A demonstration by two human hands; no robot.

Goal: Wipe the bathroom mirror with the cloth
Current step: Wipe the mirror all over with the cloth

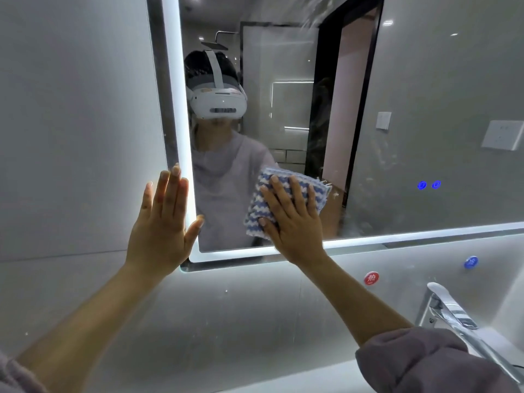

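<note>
Hands: my left hand (161, 222) is flat and holds nothing, its fingers straight and its palm on the wall (71, 109), with the fingertips and thumb lying over the mirror's lit edge (175, 80). My right hand (292, 222) is spread wide with straight fingers, pressing the cloth rather than gripping it.
Cloth: the blue-and-white cloth (253, 209) is a folded pad, flat on the glass in the lower left part of the mirror (397, 109), just above the bottom edge.
Why held so: I judge the open palm spreads pressure over the whole pad, and the left hand steadies me as I lean in.
Cloth's lie: its top edge slopes down to the right and its stripes run across. My hand covers much of it, so the long axis is probably along that slope, but I can't be sure.
Glass: streaks and spots show to the right, near the blue touch buttons (428, 184).
Beyond: below are a red marker (371, 278), a blue marker (471, 262) and the chrome tap (453, 316).
</note>
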